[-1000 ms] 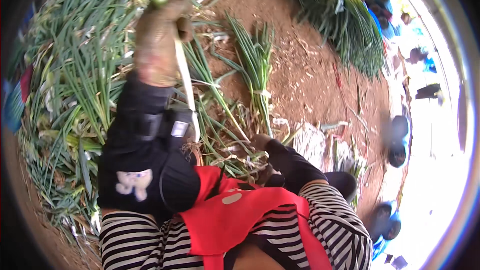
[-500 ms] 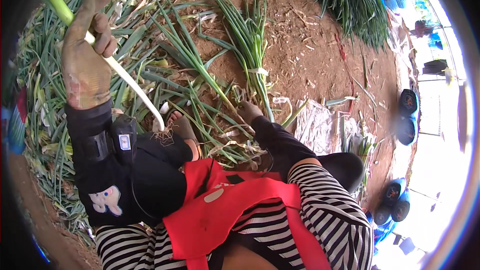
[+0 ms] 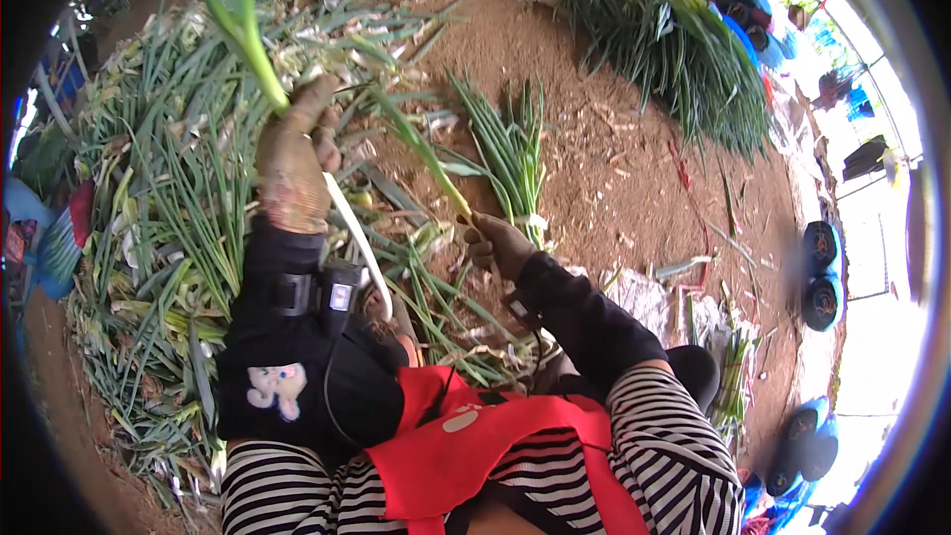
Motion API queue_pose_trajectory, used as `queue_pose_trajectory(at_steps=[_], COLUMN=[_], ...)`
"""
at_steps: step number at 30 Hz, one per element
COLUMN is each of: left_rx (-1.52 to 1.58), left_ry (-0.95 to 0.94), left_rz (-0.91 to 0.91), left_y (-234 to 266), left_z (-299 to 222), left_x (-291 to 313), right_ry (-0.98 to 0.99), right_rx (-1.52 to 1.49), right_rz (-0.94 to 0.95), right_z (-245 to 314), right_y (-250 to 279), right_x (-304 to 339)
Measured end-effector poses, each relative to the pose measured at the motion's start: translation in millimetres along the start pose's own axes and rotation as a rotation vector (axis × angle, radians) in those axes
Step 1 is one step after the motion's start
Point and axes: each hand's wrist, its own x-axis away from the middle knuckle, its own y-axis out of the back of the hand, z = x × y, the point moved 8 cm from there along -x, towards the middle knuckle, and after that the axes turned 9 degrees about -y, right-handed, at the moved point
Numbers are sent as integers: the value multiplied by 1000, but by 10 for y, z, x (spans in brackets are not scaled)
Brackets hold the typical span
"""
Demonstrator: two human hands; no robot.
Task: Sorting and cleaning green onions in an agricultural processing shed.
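A long green-and-white stalk (image 3: 365,245) was gripped by the left hand (image 3: 300,149), a thin yellow-green stalk (image 3: 430,160) by the right hand (image 3: 502,245). Brown earth (image 3: 614,193) was littered (thickly leftward) with green leaves (image 3: 193,178).

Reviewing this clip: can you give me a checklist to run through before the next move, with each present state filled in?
1. Left hand closed around the long onion: ok.
2. Right hand gripping the green stalk near its lower end: ok.
3. Two hands apart from each other: ok.
4. Right hand clear of the onion bunch: cannot tell; they overlap in view.
5. Ground free of loose leaves: not ok; a leaf heap lies to the left.
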Motion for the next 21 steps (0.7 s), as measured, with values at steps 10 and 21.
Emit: queue_pose_trajectory(at_steps=[10, 21], left_rx=[48, 133], left_ry=[203, 229], left_rz=[172, 339], left_y=[-321, -857], left_z=[860, 652], left_x=[-114, 110], right_ry=[280, 230], right_rx=[256, 524], right_rz=[266, 153], right_z=[294, 54], right_y=[-1321, -1211], right_x=[894, 1063])
